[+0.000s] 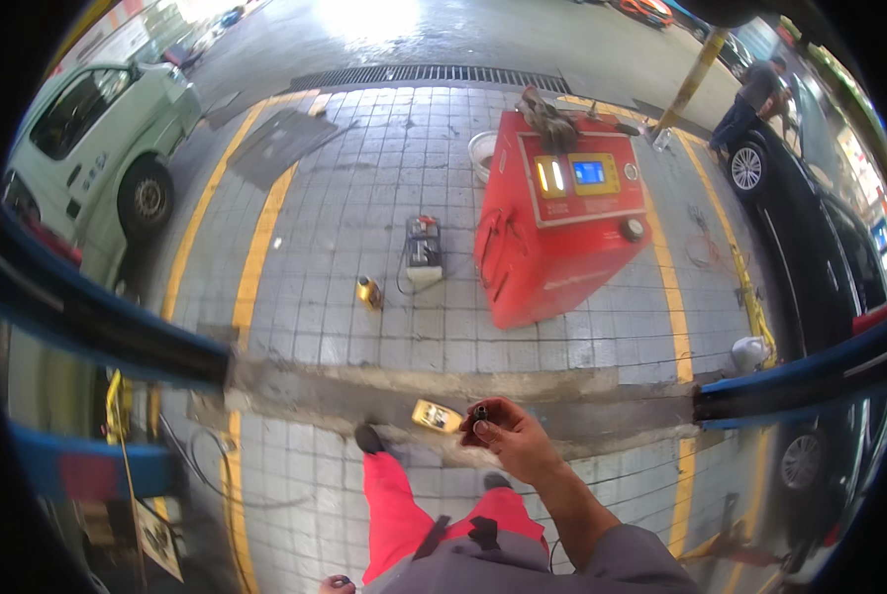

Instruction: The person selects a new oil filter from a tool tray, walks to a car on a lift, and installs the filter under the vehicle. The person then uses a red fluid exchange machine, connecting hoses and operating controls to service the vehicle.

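- Small dark part (pixel 480 415): in the right hand (pixel 519 445), near, just right of the yellow case (pixel 449 422).
- Right fingers pinched closed on it, tips only; probably because it is so small.
- Left hand (pixel 338 585): cut off at near edge; cannot tell its grip.
- Bottle (pixel 368 293) upright beside battery (pixel 424 247), presumably against spilling.
- Red machine (pixel 552 238), far right: screen (pixel 590 173) faces up, likely for standing reading.

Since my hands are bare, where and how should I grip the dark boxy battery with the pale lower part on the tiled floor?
Free the right hand of its small dark object first. Then probably clasp the battery two-handed, low on its left and right sides, from the near side: it's boxy, its red part at the far end.
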A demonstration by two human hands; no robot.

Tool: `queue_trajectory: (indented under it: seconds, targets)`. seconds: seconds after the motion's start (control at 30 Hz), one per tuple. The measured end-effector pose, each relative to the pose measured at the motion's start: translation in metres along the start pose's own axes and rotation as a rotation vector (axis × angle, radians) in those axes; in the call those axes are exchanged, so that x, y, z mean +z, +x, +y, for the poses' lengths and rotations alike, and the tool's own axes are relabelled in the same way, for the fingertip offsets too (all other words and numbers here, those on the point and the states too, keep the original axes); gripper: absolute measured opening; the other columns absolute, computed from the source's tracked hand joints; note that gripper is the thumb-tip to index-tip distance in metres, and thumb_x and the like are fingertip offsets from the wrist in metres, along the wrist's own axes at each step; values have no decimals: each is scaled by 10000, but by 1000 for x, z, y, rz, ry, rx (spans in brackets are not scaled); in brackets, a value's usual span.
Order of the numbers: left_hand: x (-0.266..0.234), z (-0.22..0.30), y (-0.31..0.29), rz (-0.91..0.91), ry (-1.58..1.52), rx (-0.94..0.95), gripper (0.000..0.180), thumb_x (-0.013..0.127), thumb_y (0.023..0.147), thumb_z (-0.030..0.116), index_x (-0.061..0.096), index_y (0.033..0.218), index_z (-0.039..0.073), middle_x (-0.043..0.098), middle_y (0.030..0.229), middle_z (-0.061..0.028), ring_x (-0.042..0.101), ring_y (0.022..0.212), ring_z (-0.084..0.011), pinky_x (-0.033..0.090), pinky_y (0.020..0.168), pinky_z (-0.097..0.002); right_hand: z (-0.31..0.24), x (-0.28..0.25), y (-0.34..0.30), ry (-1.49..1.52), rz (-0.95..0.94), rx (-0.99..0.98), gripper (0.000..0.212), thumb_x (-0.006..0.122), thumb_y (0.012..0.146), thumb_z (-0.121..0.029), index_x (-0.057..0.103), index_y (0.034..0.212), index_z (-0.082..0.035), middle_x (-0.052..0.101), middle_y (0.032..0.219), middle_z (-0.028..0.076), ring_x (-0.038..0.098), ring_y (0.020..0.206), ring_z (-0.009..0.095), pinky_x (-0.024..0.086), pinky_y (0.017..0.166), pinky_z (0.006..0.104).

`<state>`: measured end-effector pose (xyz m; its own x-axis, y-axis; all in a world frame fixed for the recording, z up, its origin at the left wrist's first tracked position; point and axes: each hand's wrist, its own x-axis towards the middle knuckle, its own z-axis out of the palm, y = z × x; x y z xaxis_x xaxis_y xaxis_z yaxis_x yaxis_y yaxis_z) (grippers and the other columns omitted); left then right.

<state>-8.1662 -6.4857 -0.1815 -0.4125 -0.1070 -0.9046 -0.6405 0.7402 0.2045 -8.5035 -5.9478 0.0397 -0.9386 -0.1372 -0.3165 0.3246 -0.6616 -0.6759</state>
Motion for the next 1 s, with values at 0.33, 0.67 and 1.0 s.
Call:
queue_trajectory:
  seconds: [0.33, 0.67, 1.0]
  targets:
    - [-527, 193, 198, 474, -332, 307, 329, 756, 759, 70, 663, 1069, 13, 699, 868, -69, 661, 746, -151, 538, 638, -308, 53, 85, 174, -244, 526, -206, 225, 651, 1001, -28, 586, 1211, 21, 680, 1047, 49, 660, 969, 108, 548, 898, 262]
    - [-662, 500, 289, 289, -302, 537, 427, 716, 809, -9, 606, 1221, -22, 702, 1012, -113, 673, 854, -180, 554, 714, -305, 10, 100, 361, -145, 595, -304, 215, 634, 1007, -17, 587, 1213, 27, 669, 1057, 63, 674, 909, 120, 575, 831, 264]
    - [-724, 574, 392, 30, -161, 283, 441, 743, 831, -43, 591, 1245, -36, 706, 963, -123, 688, 802, -189, 572, 687, -303, -90, 137, 502, -112, 552, -397, 216, 630, 1014, -9, 572, 1220, 16, 654, 1054, 51, 629, 916, 87, 542, 826, 255]
